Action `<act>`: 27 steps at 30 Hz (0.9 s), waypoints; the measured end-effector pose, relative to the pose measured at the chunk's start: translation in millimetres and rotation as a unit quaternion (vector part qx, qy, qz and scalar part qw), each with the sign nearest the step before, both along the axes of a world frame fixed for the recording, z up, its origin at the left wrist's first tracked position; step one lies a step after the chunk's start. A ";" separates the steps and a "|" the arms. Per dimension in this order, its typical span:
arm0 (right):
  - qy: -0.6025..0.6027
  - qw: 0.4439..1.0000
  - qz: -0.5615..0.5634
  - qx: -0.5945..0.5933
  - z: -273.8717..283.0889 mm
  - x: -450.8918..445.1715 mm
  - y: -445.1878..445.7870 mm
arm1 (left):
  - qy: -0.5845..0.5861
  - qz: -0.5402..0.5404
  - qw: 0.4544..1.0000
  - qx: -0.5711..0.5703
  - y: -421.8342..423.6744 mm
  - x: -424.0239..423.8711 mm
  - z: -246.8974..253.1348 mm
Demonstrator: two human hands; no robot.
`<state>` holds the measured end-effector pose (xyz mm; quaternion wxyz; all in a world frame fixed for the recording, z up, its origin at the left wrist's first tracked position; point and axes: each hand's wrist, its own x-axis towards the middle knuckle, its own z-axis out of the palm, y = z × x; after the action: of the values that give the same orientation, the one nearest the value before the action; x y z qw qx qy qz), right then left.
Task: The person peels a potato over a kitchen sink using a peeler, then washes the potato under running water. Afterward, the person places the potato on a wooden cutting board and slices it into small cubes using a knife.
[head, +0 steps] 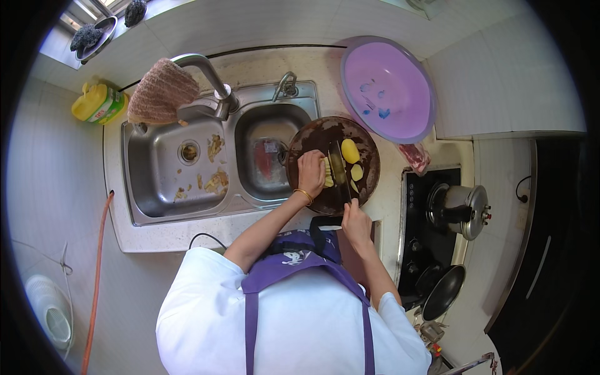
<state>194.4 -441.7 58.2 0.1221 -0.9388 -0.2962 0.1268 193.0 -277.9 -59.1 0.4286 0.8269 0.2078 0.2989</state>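
On a round dark wooden cutting board (pixel 307 136), my left hand (pixel 311 174) presses down on cut potato strips (pixel 327 172). My right hand (pixel 356 224) grips the handle of a kitchen knife (pixel 338 168), whose broad blade lies just right of the strips. A whole peeled potato (pixel 350 151) rests to the right of the blade, with a cut piece of potato (pixel 356 172) and a thin slice (pixel 354 186) below it. My left fingers partly hide the strips.
Left of the board is a double steel sink (pixel 229 154) with peelings (pixel 216 180) and a faucet (pixel 220 89) draped with a towel (pixel 161 93). A purple basin (pixel 398 84) leans behind. Raw meat (pixel 415 157) lies near the stove (pixel 408 248), which holds a pressure cooker (pixel 457 211).
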 end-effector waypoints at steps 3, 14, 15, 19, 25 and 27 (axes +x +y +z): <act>-0.002 1.000 0.005 0.011 17.6 -5.5 0.4 | 0.052 0.028 0.998 -0.026 2.3 -2.6 5.1; 0.005 1.000 -0.008 0.015 10.4 -7.5 -13.5 | 0.087 0.136 0.981 -0.107 42.5 -5.6 -17.1; 0.007 1.000 -0.008 0.019 10.9 -6.0 -13.0 | 0.085 0.139 0.982 -0.098 42.7 -4.5 -18.2; 0.007 0.999 -0.025 0.023 10.3 -5.6 -23.8 | 0.094 0.138 0.982 -0.093 33.2 -3.6 -15.1; -0.011 0.999 -0.042 -0.001 8.6 -2.0 -40.0 | 0.094 0.111 0.987 -0.071 2.8 3.4 -13.5; -0.017 0.999 -0.049 0.002 8.8 -3.0 -44.7 | 0.086 0.092 0.989 -0.075 0.2 4.1 -7.9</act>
<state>191.5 -486.4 67.0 0.1250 -0.9540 -0.2521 0.1037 197.1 -277.7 -67.0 0.4408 0.7926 0.3407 0.2479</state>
